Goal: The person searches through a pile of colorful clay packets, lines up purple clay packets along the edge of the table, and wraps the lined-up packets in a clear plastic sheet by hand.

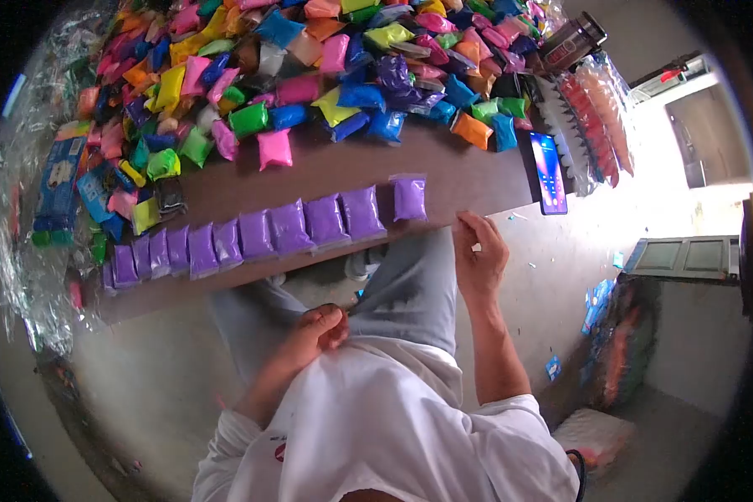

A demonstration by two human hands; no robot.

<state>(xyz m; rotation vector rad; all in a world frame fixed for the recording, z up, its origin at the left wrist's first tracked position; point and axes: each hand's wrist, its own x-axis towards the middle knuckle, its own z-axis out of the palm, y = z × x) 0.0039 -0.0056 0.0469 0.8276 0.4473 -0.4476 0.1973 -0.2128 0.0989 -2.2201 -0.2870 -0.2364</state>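
A row of several purple packets [289,226], small clear bags of what looks like soft clay, lies along the table's near edge. One purple packet [409,197] sits apart at the row's right end. Beyond that packet, at the table edge, my right hand [482,251] is held with fingers loosely bent and a gap beside the thumb; nothing shows in it. Over my lap, below the row, my left hand [320,328] is curled closed with the thumb on top. No object shows in it, and it touches no packet.
A big heap of multicoloured packets [335,92] covers the far side of the brown table [326,171]. At its right are a lit phone [548,174], a dark cup [573,42] and strips of clear packaging [598,117]. Crumpled plastic film [25,251] hangs at the left.
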